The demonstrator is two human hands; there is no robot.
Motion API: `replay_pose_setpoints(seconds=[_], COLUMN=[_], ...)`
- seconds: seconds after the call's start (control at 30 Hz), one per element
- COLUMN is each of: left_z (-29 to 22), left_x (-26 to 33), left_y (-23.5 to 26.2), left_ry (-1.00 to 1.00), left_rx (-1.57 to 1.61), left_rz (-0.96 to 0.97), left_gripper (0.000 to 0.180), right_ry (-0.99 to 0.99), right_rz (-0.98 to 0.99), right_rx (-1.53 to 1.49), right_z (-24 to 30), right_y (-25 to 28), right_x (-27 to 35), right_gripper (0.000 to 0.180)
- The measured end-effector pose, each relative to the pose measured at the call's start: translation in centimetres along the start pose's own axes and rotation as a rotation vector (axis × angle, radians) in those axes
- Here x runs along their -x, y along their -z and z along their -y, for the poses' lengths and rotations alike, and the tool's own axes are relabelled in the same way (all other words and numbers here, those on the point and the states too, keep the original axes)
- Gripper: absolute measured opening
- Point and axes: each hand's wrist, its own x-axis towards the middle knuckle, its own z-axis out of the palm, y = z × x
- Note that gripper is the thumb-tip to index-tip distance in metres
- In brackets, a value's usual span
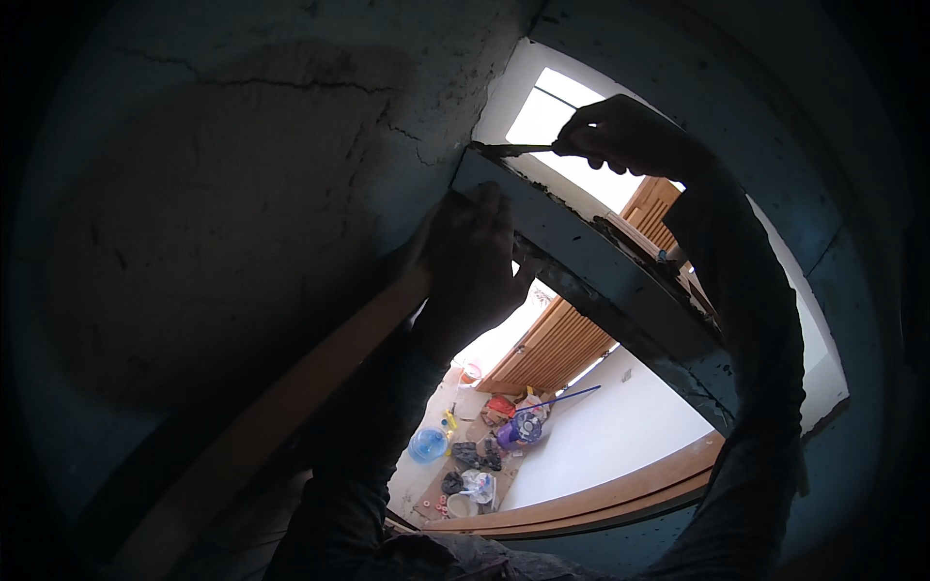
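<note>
A pale beam (581,247) crosses an opening, with rough, dark crumbly matter along its top edge. My left hand (475,266) lies against the beam's near end, fingers stretched out on its face and thumb apart. Above that end, my right hand (625,140) is closed in a pinch on a thin blade-like tool (523,149). The tool's tip reaches the beam's top edge where it meets the wall. Both hands are dark against the bright light, so the tool's exact kind and its handle are hard to make out.
A cracked wall (242,194) with a large patch fills the left. A wooden frame edge (581,494) runs below the opening. Through it show a slatted wooden shutter (547,349), a white wall (620,426), a blue water jug (427,445), a purple bucket (520,432) and several bags.
</note>
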Motion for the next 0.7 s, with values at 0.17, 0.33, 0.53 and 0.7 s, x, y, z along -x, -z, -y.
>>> replay_pose_setpoints(seconds=[0.17,0.33,0.53,0.7], left_z=[0.6,0.4,2.2,3.7], left_x=[0.4,0.1,-0.1,-0.4], left_y=[-0.9,-0.3,0.0,1.1], left_ry=[-0.054,-0.070,-0.107,-0.079], left_rx=[-0.032,-0.016,-0.030,0.042], left_rz=[-0.057,-0.066,-0.123,-0.079], left_gripper=[0.069,0.068,0.066,0.065], right_ry=[-0.050,-0.053,-0.136,-0.177], right_rz=[0.088,0.164,0.204,0.217], right_rx=[0.017,0.045,0.214,0.301], right_z=[0.9,-0.5,2.3,3.8], right_y=[0.8,1.7,2.8,3.5], right_x=[-1.2,-0.9,0.1,0.6], right_gripper=[0.021,0.025,0.030,0.030])
